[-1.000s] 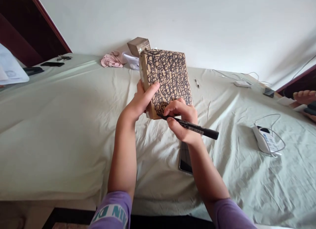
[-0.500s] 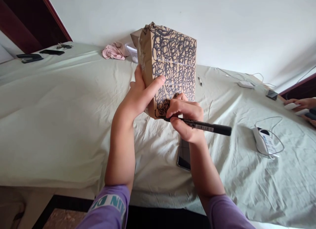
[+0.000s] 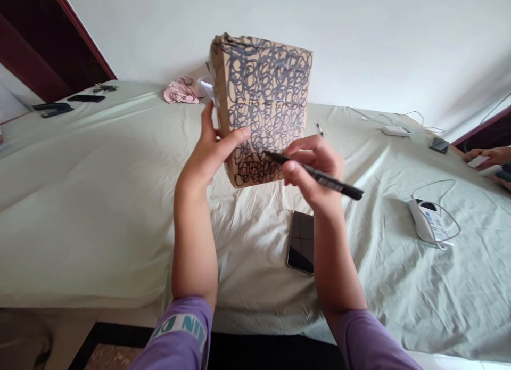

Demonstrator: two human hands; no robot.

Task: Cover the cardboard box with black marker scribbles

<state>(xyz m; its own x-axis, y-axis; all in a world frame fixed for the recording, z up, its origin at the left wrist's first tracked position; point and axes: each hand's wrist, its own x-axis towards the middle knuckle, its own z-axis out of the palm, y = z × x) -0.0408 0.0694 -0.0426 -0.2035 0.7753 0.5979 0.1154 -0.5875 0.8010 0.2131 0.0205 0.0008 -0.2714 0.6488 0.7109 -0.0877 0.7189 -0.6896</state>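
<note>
A cardboard box (image 3: 275, 88), its front face covered in black looping scribbles, is held up tilted above the cloth. My left hand (image 3: 213, 151) grips its lower left edge, thumb on the scribbled face and fingers around the side. In my right hand (image 3: 317, 167) is a black marker (image 3: 335, 185), held like a pen; its tip is at the lower part of the scribbled face, though I cannot tell whether it touches. Just below the box and left of my right forearm lies a dark phone (image 3: 301, 242).
A green cloth (image 3: 99, 199) covers the table. At the back are a pink cloth (image 3: 183, 89) and a stapler (image 3: 54, 109). To the right lie a white device with a cable (image 3: 431, 221), a white power strip (image 3: 395, 131) and another person's hands (image 3: 493, 157).
The marker tip has moved from the box's bottom left corner up and to the right. The box has shifted slightly left and turned its scribbled face more towards me.
</note>
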